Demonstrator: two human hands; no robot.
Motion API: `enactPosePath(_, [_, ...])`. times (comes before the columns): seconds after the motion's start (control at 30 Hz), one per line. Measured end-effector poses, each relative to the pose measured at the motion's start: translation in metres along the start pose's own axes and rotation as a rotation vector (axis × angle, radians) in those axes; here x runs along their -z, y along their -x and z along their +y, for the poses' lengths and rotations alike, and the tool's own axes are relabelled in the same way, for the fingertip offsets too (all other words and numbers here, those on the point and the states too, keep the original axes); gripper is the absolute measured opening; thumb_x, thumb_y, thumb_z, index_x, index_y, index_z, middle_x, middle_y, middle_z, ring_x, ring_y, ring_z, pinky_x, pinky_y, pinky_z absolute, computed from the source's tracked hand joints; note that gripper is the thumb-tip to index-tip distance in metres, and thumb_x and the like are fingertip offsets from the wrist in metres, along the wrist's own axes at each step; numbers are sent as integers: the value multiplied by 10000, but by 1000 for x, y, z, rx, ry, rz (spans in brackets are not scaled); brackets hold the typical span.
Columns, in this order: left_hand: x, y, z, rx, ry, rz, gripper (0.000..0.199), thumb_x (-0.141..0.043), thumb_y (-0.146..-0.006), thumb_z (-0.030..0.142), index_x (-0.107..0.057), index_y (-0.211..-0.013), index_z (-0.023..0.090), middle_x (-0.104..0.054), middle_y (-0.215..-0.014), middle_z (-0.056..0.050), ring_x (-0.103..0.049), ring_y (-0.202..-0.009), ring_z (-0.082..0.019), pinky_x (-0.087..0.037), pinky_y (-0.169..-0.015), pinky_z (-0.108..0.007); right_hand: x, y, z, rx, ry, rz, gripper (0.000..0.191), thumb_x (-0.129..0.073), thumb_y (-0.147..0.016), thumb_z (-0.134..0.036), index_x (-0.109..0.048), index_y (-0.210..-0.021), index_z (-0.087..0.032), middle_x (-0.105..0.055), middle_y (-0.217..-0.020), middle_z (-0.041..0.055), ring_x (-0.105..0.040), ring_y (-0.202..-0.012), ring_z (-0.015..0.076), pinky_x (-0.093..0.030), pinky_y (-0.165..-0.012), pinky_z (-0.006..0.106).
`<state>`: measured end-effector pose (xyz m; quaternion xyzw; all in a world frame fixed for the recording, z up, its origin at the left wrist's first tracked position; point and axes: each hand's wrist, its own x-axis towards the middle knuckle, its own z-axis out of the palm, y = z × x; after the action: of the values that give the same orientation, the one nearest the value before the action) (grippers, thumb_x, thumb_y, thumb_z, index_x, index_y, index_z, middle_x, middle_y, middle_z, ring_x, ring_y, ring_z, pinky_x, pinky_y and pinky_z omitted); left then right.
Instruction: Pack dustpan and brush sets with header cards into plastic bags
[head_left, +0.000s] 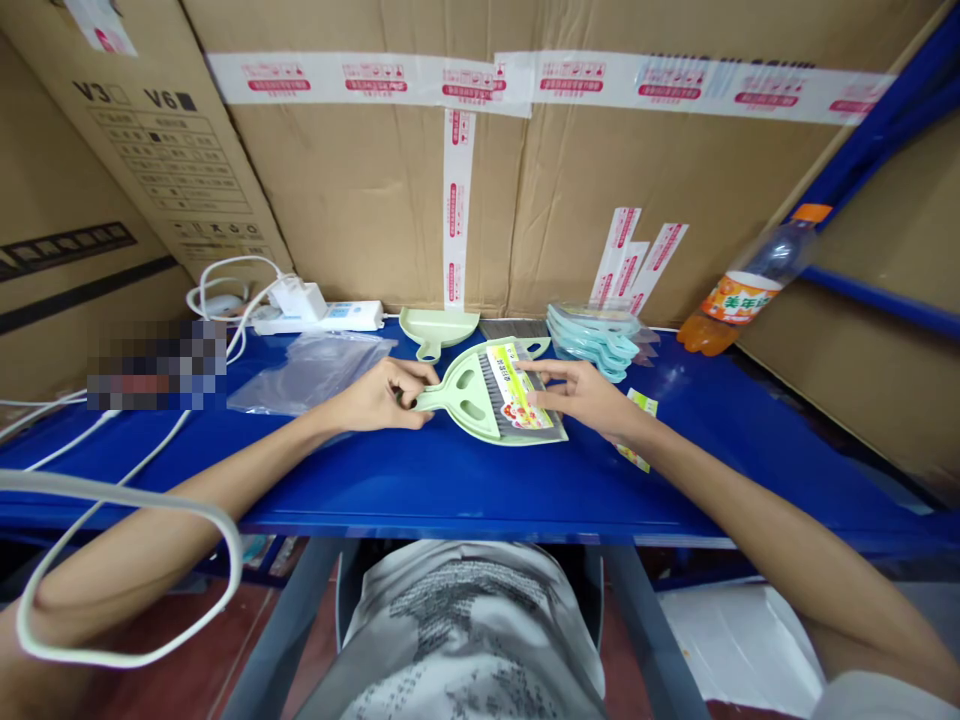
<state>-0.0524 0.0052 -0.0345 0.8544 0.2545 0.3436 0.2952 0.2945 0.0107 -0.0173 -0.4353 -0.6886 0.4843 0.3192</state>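
The left hand (388, 395) has its fingers curled in and clamped on the handle end of a pale green dustpan-and-brush set (465, 396), thumb and forefinger closing on it from the side. The right hand (581, 393) has its fingers stretched out and apart, a gap showing between the upper and lower ones; their tips lie over the right part of a yellow-green printed label card (508, 380) on the brush. Whether they press on the card or only rest there cannot be told.

The set lies between the two hands above the front half of the blue bench (465, 490), its handle pointing left into the left hand's fingers and its wide end under and beside the right hand's fingertips. The brush sits nested in the dustpan, two oval holes facing up, its grey bristles (491, 385) partly covered by the card.

Just behind the set is another pale green dustpan (439, 328), handle toward the person, with light blue plastic-wrapped dustpans (596, 335) stacked to the right. Two more printed cards (634, 457) lie by the right wrist, partly hidden by it. A clear plastic bag (300, 372) lies flat behind the left forearm, in front of a white power strip (352, 316). At the far right an orange soda bottle (750, 287) leans toward the bench's back corner.
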Motion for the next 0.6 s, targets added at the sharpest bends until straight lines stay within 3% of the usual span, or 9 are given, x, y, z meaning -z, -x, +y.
enactPosePath(0.13, [-1,0,-1,13,13,33,536,-820,-829,206,-393,-510,146,-737,-892,-41,-556,-675,-88,-438,-657,-229,-3,2,-3,11,-63,45,642,-929,-845,-341,-774,-1463,-266,-766,-1064,39,-748,-846,169,-572,-611,219])
enactPosePath(0.23, [-3,-1,-2,16,37,70,552,-829,-833,229,-390,-508,151,-766,-906,-57,-578,-681,-97,-437,-640,-231,-7,4,-8,-22,-281,1,632,-885,-911,-404,-728,-1517,-317,-818,-1133,45,-787,-973,212,-647,-732,275])
enactPosePath(0.33, [-4,-2,-3,-10,45,90,562,-827,-861,256,-400,-511,155,-795,-922,-75,-617,-688,-107,-452,-635,-233,-13,4,-8,-52,-504,-50,475,-834,-955,-424,-797,-1414,-306,-817,-1337,59,-802,-1066,221,-663,-900,321])
enactPosePath(0.4, [-5,-2,-4,-28,-2,114,547,-827,-878,276,-430,-521,159,-807,-934,-84,-651,-703,-119,-464,-636,-237,-17,3,-6,-43,-574,-37,375,-814,-958,-409,-852,-1304,-270,-803,-1396,66,-805,-1078,219,-654,-915,307])
enactPosePath(0.5, [-3,-2,-3,-69,-162,167,452,-843,-898,327,-561,-585,165,-822,-1005,-102,-731,-804,-163,-521,-703,-265,-19,-1,-3,-38,-614,16,323,-822,-917,-361,-884,-1206,-231,-830,-1332,77,-813,-1022,216,-654,-875,299])
enactPosePath(0.6, [7,-1,4,-113,-288,197,277,-833,-933,421,-749,-822,181,-812,-1201,-145,-777,-1000,-227,-588,-811,-308,-16,-3,-3,-46,-598,95,405,-871,-815,-262,-877,-1217,-218,-868,-1179,73,-814,-880,202,-658,-829,318])
